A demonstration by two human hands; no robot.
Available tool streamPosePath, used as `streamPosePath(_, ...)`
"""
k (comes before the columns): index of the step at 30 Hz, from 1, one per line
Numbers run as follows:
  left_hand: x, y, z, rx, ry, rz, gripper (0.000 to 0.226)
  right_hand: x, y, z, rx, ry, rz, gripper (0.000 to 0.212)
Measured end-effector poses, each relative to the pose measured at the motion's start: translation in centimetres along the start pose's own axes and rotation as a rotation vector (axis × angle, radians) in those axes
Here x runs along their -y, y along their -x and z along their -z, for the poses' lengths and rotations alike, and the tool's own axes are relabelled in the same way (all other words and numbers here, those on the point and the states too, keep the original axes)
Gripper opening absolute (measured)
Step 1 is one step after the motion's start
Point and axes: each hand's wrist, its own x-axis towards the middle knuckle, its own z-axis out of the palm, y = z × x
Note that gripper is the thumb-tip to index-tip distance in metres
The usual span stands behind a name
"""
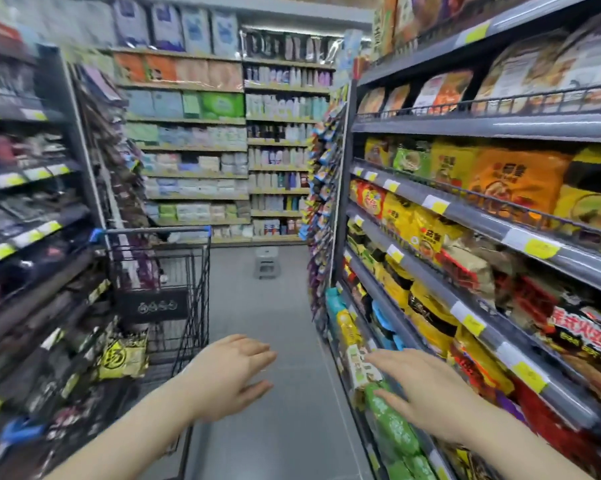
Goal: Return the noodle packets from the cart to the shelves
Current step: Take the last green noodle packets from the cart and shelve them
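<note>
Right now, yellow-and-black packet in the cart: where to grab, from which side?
Grip the yellow-and-black packet at its top edge, coming from above through the cart's open top. It stands roughly upright against the wire wall, so the sides are caged. The left hand is open and nearer; its lower part looks hidden.

One cart, one yellow packet in it, one grey step stool on the aisle floor, two bare hands, left and right; shelved noodle packets too many and blurred to count.
</note>
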Motion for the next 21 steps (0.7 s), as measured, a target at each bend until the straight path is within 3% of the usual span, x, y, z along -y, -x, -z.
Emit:
streamPosePath(4,2.7,5.8,1.5,0.056,-0.089,0.161,0.053,3.8,-5.4,-0.1,-0.042,0.002,0.154,0.054)
streamPosePath(7,5.1,9.9,2.2,0.085,-0.104,0.274,0.065,7.2,-9.5,-0.6,-0.049,-0.019,0.247,0.056)
streamPosePath(10,8.0,13.3,3.0,0.064,-0.162,0.309,0.064,10.9,-13.7,-1.2,-0.046,-0.027,0.316,0.057)
streamPosePath(15,15.5,17.5,4.1,0.144,-0.214,0.355,0.038,17.4,-20.9,-0.6,-0.078,-0.028,0.393,0.056)
streamPosePath(21,26.2,21.6,4.3,0.134,-0.237,0.378,0.048,24.4,-30.4,0.4,-0.087,-0.036,0.396,0.054)
